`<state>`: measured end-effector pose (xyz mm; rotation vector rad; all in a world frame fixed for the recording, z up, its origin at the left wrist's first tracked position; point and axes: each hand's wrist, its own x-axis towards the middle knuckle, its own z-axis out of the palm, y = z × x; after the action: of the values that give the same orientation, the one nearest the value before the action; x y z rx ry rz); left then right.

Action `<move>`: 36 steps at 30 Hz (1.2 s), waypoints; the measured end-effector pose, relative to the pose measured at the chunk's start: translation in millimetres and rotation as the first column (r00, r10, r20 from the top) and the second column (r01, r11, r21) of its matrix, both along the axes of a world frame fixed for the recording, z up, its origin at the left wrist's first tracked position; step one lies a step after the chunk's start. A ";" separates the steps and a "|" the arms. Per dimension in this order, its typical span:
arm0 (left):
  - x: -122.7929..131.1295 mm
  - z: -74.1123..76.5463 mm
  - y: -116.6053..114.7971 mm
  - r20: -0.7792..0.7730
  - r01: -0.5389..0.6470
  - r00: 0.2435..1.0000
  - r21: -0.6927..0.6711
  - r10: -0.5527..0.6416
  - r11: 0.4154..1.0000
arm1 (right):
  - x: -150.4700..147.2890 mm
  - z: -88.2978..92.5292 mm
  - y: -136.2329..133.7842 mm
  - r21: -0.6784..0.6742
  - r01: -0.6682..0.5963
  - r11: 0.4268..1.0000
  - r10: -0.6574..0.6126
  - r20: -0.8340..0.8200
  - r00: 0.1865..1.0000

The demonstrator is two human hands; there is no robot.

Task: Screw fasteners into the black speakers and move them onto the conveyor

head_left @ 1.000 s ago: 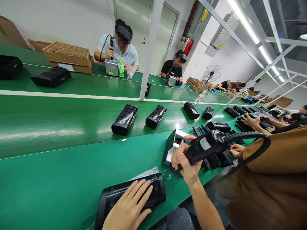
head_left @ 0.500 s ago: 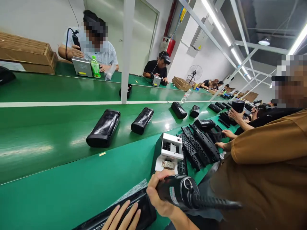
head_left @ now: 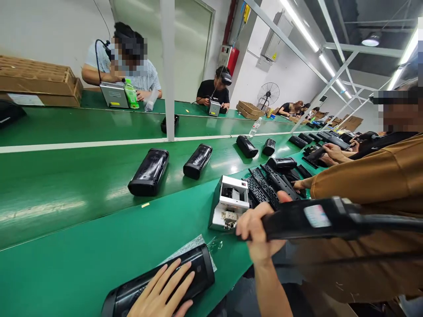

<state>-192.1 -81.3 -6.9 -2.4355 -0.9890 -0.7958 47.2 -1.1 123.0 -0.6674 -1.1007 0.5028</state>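
Observation:
My left hand (head_left: 167, 288) lies flat, fingers spread, on a long black perforated housing (head_left: 194, 275) that looks like a speaker body. Part of the housing is hidden by the hand. Beneath it is a sheet of clear bubble wrap (head_left: 185, 248). In my right hand (head_left: 259, 231) is a corded black electric screwdriver (head_left: 297, 220), held nearly level, its cable running off to the right. Its front end points at the lower front of a white and black screw feeder (head_left: 228, 200); the hand and blur hide whether the two touch.
Black perforated strips (head_left: 261, 185) lie right of the feeder, near a co-worker's brown sleeve (head_left: 357, 176). Several finished-looking black housings (head_left: 150, 171) rest on the green belt (head_left: 82, 176) beyond. A white post (head_left: 168, 70) rises in front of people working opposite.
My right hand has moved right and swung the screwdriver from pointing toward the camera to lying sideways by the feeder. More of the housing under my left hand now shows.

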 end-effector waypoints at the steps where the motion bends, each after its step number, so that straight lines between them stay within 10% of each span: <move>1: 0.1 0.0 -0.5 -0.002 -0.004 1.000 0.005 0.004 1.000 | 9.2 11.5 4.3 0.047 0.050 0.998 -0.050 -0.011 0.999; 4: -1.3 -2.8 -1.9 -0.003 -0.012 1.000 0.017 0.012 1.000 | 29.6 23.8 25.4 0.019 0.109 0.994 -0.110 0.065 0.992; 13: -1.7 -9.2 -6.9 0.043 0.017 0.999 0.005 -0.017 1.000 | 27.7 -29.3 48.9 -0.163 0.084 0.983 -0.058 0.160 0.985; 24: 11.6 18.3 -10.7 0.232 0.031 0.973 -0.114 -0.004 0.993 | -36.3 22.2 -4.7 -0.068 -0.339 0.938 0.341 0.018 0.940; 36: 17.4 11.5 -14.7 0.242 0.006 0.970 -0.138 0.028 0.990 | -62.5 5.2 1.6 -0.150 -0.398 0.905 0.411 0.069 0.909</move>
<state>-174.7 -95.9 4.6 -2.4870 -1.1824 -1.0761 -15.3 0.5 128.2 -0.5828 -1.3167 0.9156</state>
